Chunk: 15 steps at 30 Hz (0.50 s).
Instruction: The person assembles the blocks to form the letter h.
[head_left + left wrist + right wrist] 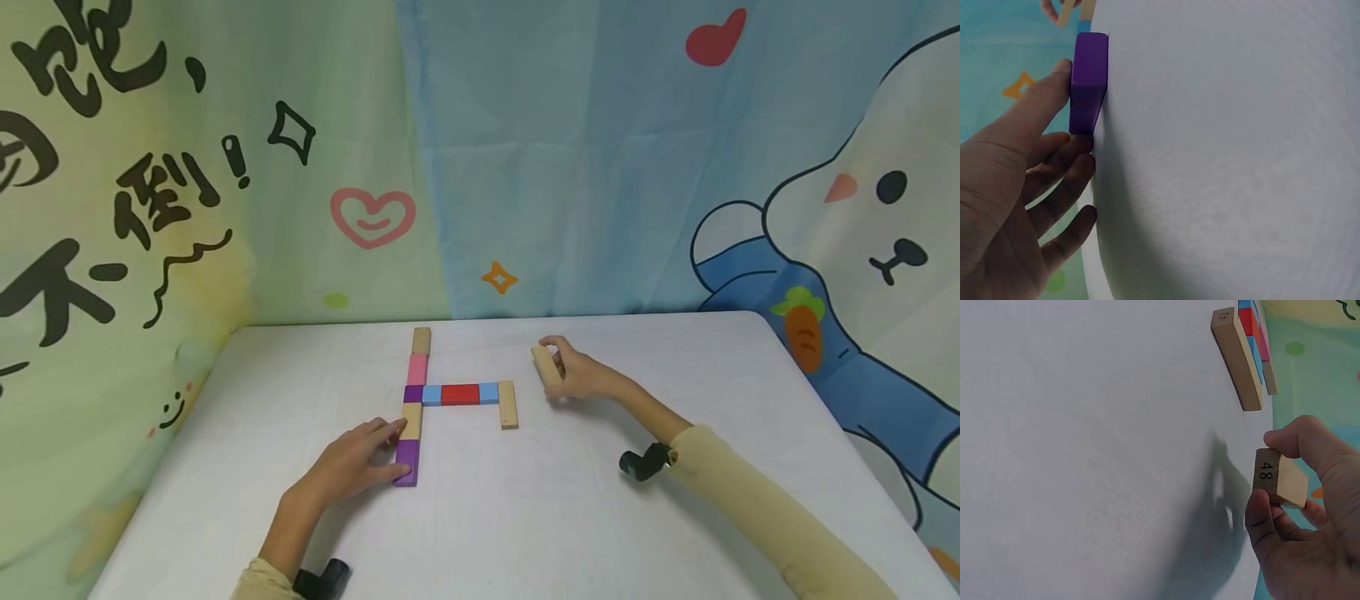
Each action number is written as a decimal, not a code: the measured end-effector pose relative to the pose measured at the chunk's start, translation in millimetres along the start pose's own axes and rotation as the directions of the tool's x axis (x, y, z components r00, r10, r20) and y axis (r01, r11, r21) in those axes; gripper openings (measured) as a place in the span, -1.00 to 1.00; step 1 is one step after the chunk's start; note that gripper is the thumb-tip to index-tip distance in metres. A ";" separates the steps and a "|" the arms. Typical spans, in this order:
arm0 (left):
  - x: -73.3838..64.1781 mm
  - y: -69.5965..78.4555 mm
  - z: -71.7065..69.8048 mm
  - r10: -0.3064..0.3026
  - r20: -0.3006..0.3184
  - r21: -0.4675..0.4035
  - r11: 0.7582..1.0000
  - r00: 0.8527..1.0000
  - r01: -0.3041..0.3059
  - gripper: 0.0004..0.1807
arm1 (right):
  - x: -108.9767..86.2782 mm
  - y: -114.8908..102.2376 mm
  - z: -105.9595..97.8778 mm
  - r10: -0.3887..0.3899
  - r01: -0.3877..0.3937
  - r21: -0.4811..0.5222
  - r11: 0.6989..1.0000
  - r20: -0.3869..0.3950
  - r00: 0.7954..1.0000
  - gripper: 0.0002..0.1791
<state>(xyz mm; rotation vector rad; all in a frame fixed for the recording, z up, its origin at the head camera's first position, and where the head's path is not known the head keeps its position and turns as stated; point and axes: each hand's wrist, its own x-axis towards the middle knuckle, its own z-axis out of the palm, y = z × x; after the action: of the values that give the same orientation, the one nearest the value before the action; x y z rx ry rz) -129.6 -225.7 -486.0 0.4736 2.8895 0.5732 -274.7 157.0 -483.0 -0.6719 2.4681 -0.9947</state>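
My left hand rests at the near end of a column of blocks. Its thumb touches a purple block, and its index fingertip is at a natural wood block just beyond. From the left wrist view, the thumb lies along the side of the purple block while the other fingers are spread loosely. At the right, my right hand grips a natural wood block between thumb and fingers, above the white surface. Black digits mark that wood block's end in the right wrist view.
Farther up the column lie a small purple block, a pink block and a wood block. A row with a red block between two blue ones runs right to another wood block. A printed curtain hangs behind the table.
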 end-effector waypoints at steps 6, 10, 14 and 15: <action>0.5 0.0 -0.6 -0.018 0.003 0.000 1.000 1.000 0.018 -0.21 | -4.9 -4.1 2.6 -0.024 0.026 0.045 0.999 -0.031 0.999 -0.09; 0.9 -0.8 0.6 -0.020 0.007 -0.002 1.000 1.000 0.020 -0.20 | -13.8 -10.9 12.5 -0.014 0.013 -0.015 1.000 -0.076 0.997 -0.10; 0.9 -1.2 1.2 -0.023 0.010 -0.009 1.000 1.000 0.023 -0.19 | -29.6 -21.6 28.4 -0.085 0.071 -0.128 0.989 -0.113 0.990 -0.13; 0.8 -1.4 1.3 -0.023 0.011 -0.009 1.000 1.000 0.023 -0.19 | -34.4 -25.2 32.6 -0.104 0.085 -0.159 0.984 -0.118 0.988 -0.13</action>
<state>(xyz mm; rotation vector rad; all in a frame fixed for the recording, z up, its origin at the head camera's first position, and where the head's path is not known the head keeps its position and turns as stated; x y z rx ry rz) -130.5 -226.2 -487.9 0.4406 2.8773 0.5784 -222.9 143.0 -480.5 -0.8057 2.6662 -0.9132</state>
